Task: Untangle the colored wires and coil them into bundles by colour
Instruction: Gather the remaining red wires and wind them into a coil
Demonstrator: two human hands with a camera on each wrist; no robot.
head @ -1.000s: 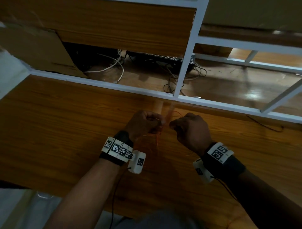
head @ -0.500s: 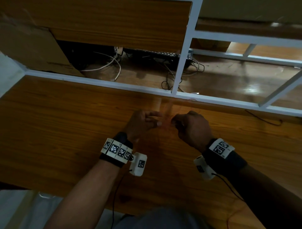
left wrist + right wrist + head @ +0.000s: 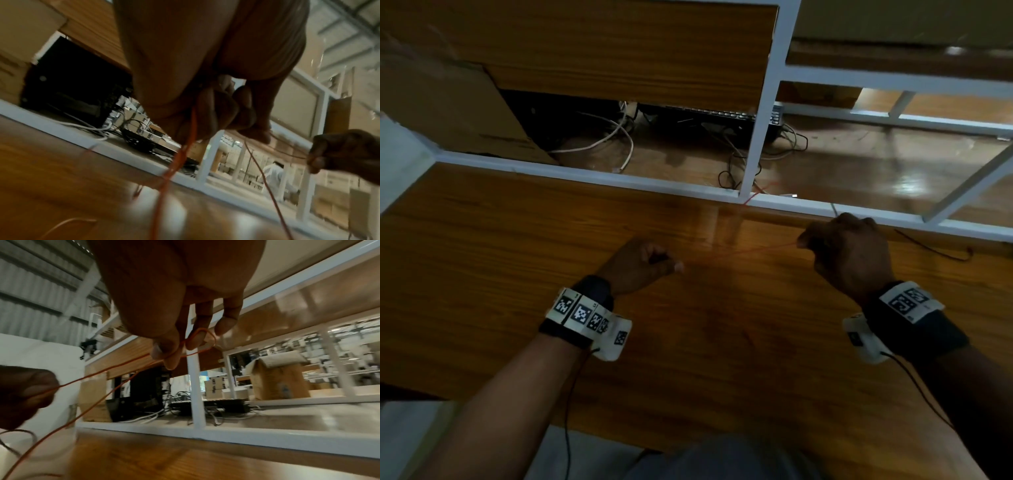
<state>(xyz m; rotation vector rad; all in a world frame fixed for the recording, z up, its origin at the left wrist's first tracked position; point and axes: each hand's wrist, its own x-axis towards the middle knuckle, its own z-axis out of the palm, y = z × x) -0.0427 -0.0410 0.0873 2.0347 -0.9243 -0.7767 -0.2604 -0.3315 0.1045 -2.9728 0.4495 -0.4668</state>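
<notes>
A thin orange wire point(image 3: 753, 249) is stretching taut, left to right, above the glossy wooden tabletop point(image 3: 482, 274). The left hand point(image 3: 635, 265) is clenching one end with more strands dangling, while the right hand point(image 3: 849, 255) is pinching the other near the white metal frame point(image 3: 585, 173) along the far edge.
</notes>
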